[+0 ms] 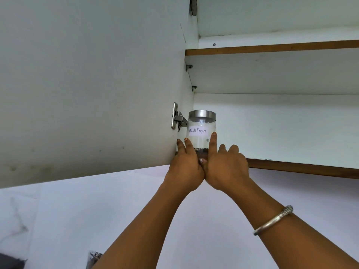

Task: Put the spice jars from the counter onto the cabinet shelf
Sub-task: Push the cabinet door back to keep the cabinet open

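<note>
Two hands flank the clear, round spice jar (202, 123) with the brushed steel lid (202, 114) and the white handwritten "Black Pepper" label (198, 131). We keep the left hand (184, 167) against the jar's left side, its fingers (189, 146) straight and flat on the wall. The right hand (225, 167) lays a straight forefinger (212, 144) up the right side, and its other fingers bend loosely just right of it, over the brown front edge of the white cabinet shelf (301, 167). Neither hand wraps the jar.

The jar stands upright between the fingers at the shelf's front left corner, with the steel door hinge (177, 118) just left of the left fingertips. We cannot tell whether its base bears on the shelf, because our hands cover it.

We judge it light, since only a thin dark layer of pepper lies low between the fingers. It also looks stiff, smooth, probably slippery, and breakable if it is glass. The best hold is low on the bare wall under the label with palms opposed, never by the lid.
</note>
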`<move>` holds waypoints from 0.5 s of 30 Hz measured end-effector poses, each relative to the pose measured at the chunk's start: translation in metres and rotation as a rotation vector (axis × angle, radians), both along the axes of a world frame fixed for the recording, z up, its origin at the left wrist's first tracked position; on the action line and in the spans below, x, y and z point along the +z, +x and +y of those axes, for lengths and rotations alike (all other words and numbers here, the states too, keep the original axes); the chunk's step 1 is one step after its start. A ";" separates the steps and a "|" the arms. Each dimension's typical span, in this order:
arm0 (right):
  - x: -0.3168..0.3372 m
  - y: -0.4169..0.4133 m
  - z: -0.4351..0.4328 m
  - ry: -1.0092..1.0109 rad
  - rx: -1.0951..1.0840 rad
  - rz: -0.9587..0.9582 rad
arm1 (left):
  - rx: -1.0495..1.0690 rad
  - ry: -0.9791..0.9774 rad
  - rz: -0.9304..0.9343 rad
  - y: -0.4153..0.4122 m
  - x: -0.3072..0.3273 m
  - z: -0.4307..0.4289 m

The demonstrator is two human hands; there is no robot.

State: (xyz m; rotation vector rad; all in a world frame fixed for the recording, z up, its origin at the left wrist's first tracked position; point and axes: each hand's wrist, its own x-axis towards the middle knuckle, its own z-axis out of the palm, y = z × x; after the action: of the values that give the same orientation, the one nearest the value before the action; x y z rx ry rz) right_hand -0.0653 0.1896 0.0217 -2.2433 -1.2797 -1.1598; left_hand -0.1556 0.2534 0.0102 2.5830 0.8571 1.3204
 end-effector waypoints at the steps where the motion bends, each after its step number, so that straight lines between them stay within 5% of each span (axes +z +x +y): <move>1: -0.003 -0.005 -0.002 -0.040 -0.008 0.036 | -0.040 -0.003 0.027 -0.004 -0.005 0.001; 15: -0.104 -0.075 -0.058 -0.340 0.254 0.276 | -0.179 0.018 0.363 -0.081 -0.102 -0.037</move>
State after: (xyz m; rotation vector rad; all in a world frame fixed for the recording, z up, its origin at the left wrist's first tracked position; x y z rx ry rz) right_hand -0.1398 0.1319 -0.0822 -2.2760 -1.6785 -0.5535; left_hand -0.2361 0.2162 -0.0920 2.8825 0.6382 0.8304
